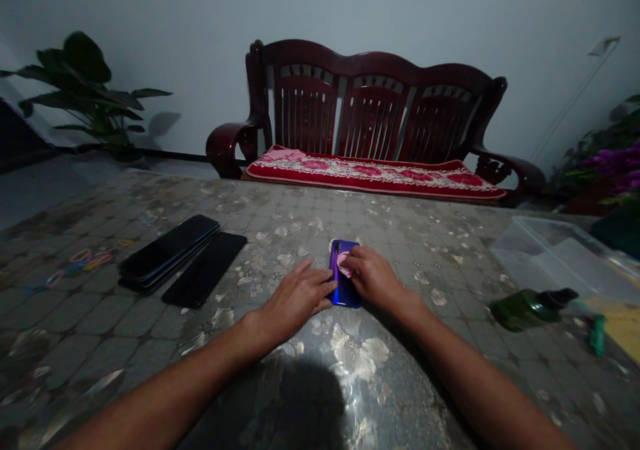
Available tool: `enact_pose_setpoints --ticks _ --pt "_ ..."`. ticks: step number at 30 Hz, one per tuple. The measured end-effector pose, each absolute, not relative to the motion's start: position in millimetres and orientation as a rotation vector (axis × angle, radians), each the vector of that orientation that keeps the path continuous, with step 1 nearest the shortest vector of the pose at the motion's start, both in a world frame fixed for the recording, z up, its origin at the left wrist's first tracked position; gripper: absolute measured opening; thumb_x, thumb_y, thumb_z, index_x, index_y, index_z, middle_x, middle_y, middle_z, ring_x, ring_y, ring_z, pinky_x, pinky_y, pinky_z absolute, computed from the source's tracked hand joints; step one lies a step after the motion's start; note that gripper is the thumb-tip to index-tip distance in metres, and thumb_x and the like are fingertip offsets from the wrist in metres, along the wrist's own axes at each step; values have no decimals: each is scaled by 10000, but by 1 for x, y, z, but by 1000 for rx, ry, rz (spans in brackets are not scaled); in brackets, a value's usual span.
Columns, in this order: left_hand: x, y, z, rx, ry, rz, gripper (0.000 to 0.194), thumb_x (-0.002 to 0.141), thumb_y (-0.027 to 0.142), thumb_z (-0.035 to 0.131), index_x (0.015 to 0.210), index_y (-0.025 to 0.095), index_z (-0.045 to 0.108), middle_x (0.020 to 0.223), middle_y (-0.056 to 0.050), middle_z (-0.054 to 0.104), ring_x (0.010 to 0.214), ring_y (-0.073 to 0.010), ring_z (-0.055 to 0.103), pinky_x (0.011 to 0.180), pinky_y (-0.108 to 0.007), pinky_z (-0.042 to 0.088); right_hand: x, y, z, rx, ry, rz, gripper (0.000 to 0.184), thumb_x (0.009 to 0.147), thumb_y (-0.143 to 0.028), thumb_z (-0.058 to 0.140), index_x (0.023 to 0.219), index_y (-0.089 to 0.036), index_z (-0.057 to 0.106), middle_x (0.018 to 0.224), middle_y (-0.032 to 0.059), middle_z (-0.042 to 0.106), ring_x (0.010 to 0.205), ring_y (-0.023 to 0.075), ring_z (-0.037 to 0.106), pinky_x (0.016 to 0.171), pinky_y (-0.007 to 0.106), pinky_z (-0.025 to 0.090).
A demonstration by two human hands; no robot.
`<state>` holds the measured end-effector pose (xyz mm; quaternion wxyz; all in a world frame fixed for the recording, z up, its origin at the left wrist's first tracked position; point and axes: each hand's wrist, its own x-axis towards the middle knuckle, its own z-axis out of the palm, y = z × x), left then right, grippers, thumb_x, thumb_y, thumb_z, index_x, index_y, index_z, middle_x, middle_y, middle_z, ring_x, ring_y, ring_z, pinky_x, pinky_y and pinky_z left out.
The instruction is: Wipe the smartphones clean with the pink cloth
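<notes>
A blue-purple smartphone (341, 294) lies flat on the patterned tablecloth, its back with the camera facing up. My left hand (304, 290) rests beside it with fingers stretched out, their tips touching the phone's left edge. In my right hand (373, 275) a small pink cloth (343, 263) is pinched and pressed on the upper part of the phone's back. The right fingers partly hide the cloth and the phone's right side.
Several dark phones (170, 250) lie at the left, some stacked, near coloured rubber bands (90, 259). To the right are a green bottle (525, 309) on its side, a clear plastic box (560, 257) and a yellow sheet (623, 323). A wooden bench (375, 110) stands behind the table.
</notes>
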<state>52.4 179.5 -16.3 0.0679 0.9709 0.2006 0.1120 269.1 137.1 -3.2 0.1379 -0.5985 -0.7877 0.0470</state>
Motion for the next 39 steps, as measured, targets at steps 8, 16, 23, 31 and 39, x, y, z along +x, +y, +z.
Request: enact_pose_setpoints --ticks 8,16,23,31,39 --pt "63 172 -23 2936 603 365 277 926 308 688 1181 202 681 1167 -84 730 1086 -237 693 1180 -516 333 281 133 -5 -1859 -2125 142 226 948 -128 542 1022 -181 749 1002 87 671 952 197 572 838 275 412" --pt "52 196 -15 2845 460 256 334 893 274 729 1225 251 694 1274 -83 720 1156 -234 679 1164 -479 364 282 117 -4 -1743 -2226 124 202 938 -126 551 953 -181 745 974 79 676 921 204 562 826 290 403" --pt "74 232 16 2882 266 97 372 831 296 795 1185 241 697 1180 -71 741 1129 -257 672 1098 -408 420 280 91 1 -1558 -2333 211 204 894 -113 560 965 -196 733 953 69 677 929 209 574 834 302 401" --pt "126 265 24 2969 110 -300 881 676 281 896 1458 281 490 1579 -140 438 1514 -385 266 1175 -625 265 284 92 -7 -1714 -2251 115 213 853 -88 547 939 -181 719 972 81 669 953 220 561 842 313 398" --pt "139 272 27 2977 34 -467 916 672 271 884 1480 289 454 1606 -117 400 1529 -363 234 1184 -581 285 279 84 1 -1568 -2366 154 135 905 -203 590 894 -201 724 901 58 654 859 204 541 750 312 366"
